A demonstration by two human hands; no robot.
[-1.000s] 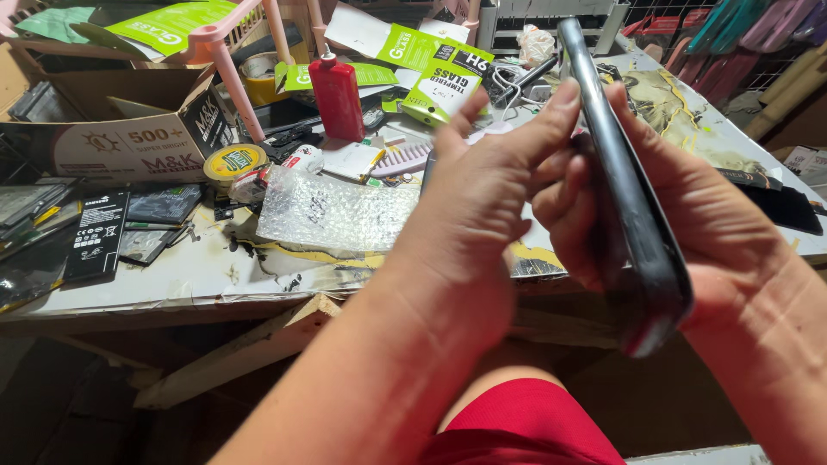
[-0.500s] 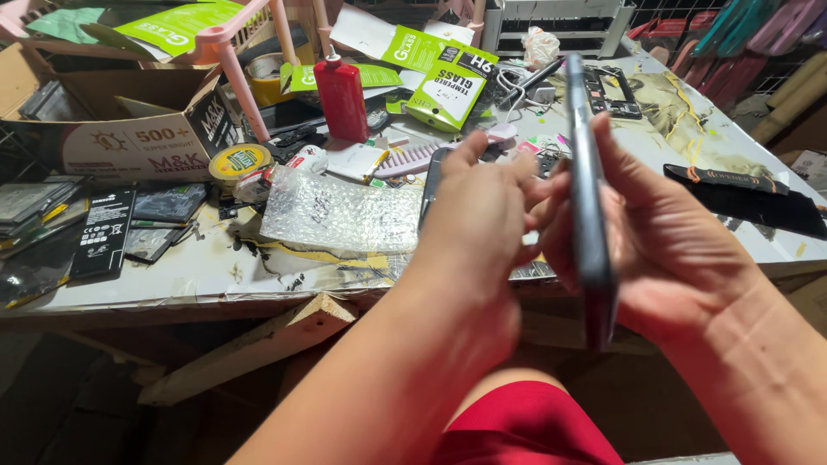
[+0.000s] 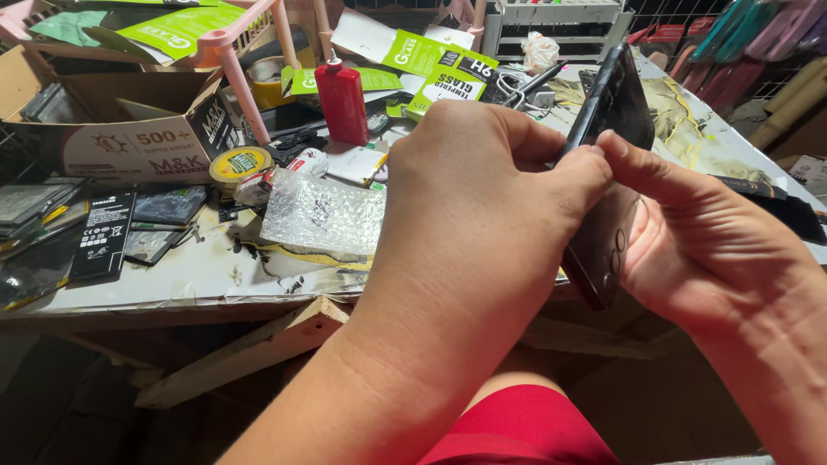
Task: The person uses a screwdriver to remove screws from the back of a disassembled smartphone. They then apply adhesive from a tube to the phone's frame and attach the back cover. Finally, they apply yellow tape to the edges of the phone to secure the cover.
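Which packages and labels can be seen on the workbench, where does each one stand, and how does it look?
Cardboard box: far left, open, brown with a white printed side.
Green packets: back centre, flat, green, white and black.
Red bottle: centre back, upright, white cap.
Tape roll: beside the box, round, yellow-green label.
Black battery: left front, flat, white print.
Bubble pouch: centre, silvery.

1 head camera looks down, close, over a cluttered workbench (image 3: 198,280).
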